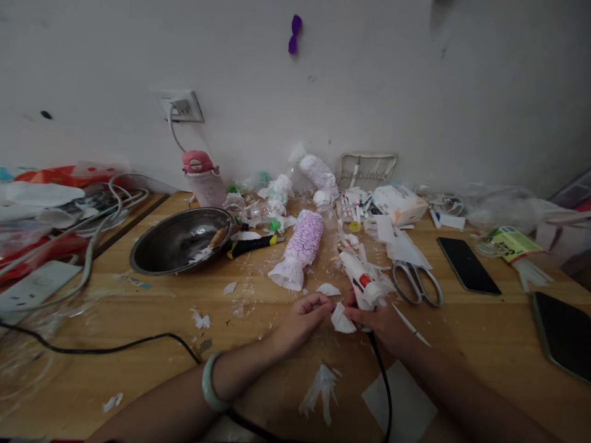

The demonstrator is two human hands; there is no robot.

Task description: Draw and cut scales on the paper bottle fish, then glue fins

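My right hand (385, 323) is wrapped round a white hot glue gun (364, 280) with a red-lit spot, its nozzle pointing away. A small white paper piece (343, 320) sits at the fingers of that hand. Close beside it is my left hand (305, 317), with thumb and fingers pinched together; I cannot make out what is between them. Ahead lies a white fish-like form (302, 243) with purple-drawn scales and a frilled end. Another paper scrap (328, 289) rests just beyond my left fingers. A cut, fringed white piece (322, 391) lies nearer to me.
Scissors (418, 283) and a phone (468, 264) lie to the right. A metal bowl (157, 246), a yellow-black cutter (253, 245) and a pink bottle (203, 181) stand left. A black cord (381, 375) trails from the glue gun. Markers (355, 209) and tissues (399, 203) are behind.
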